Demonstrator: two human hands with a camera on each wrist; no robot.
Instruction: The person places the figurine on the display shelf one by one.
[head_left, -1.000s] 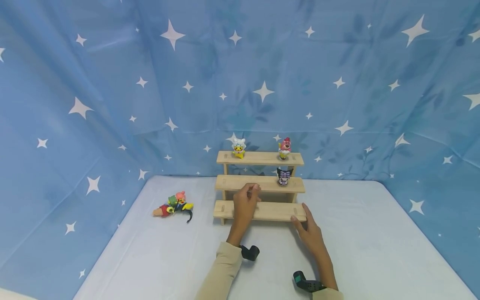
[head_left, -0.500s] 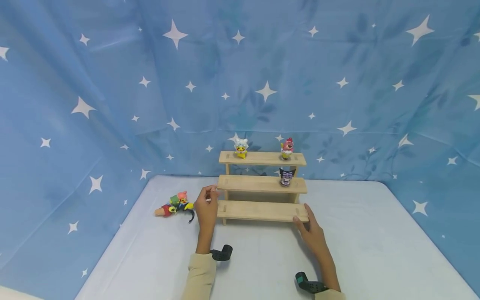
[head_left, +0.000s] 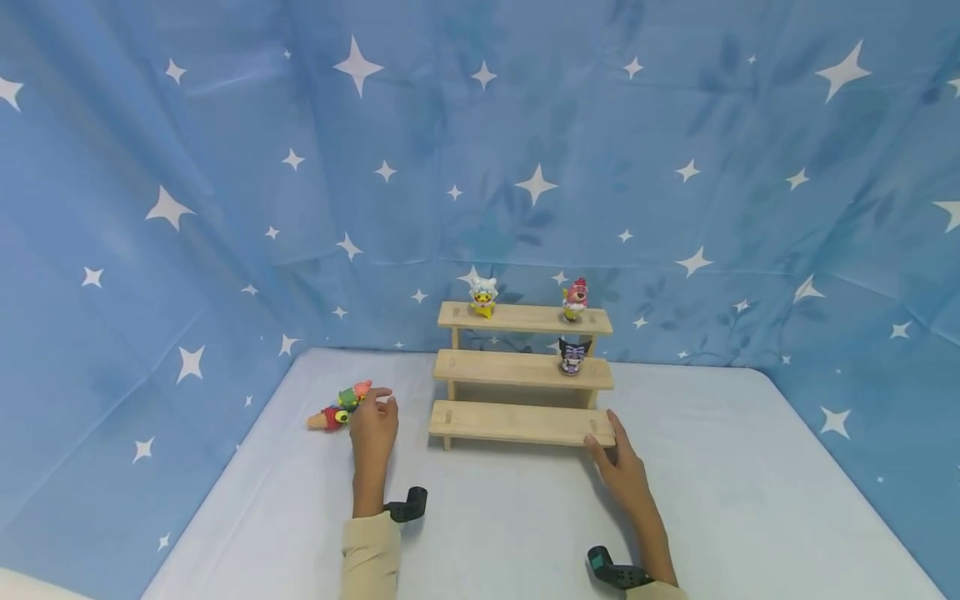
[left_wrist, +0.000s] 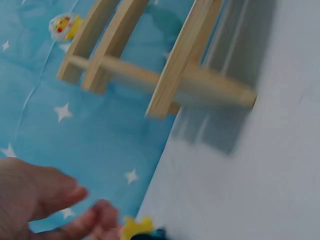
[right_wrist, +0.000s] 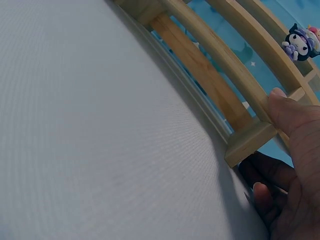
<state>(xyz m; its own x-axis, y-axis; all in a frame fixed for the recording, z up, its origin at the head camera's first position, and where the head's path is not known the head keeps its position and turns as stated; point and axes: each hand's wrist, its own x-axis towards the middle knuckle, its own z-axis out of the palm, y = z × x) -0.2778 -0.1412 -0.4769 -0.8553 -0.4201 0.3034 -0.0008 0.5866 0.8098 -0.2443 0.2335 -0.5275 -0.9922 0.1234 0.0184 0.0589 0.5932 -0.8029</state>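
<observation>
My left hand [head_left: 373, 427] is over the right side of a small pile of toy figurines [head_left: 327, 418] on the left of the table. Its thumb and fingers stand apart with nothing between them; in the left wrist view a yellow bit of a figurine [left_wrist: 137, 227] shows just past the fingertips. My right hand [head_left: 624, 468] holds the right end of the lowest step of a three-step wooden display shelf [head_left: 517, 422]. In the right wrist view its thumb [right_wrist: 282, 107] lies on the step and the other fingers are by the end leg. Part of the pile is hidden behind my left hand.
On the top step stand a white-hooded yellow figurine [head_left: 483, 297] and a pink bear figurine [head_left: 575, 300]. A black-and-purple figurine [head_left: 572, 357] is on the middle step, at right. A blue star-printed cloth [head_left: 420, 217] hangs behind the white table [head_left: 495, 517].
My left hand has moved left, from in front of the shelf to the figurine pile. My right hand keeps its place at the shelf's end.
</observation>
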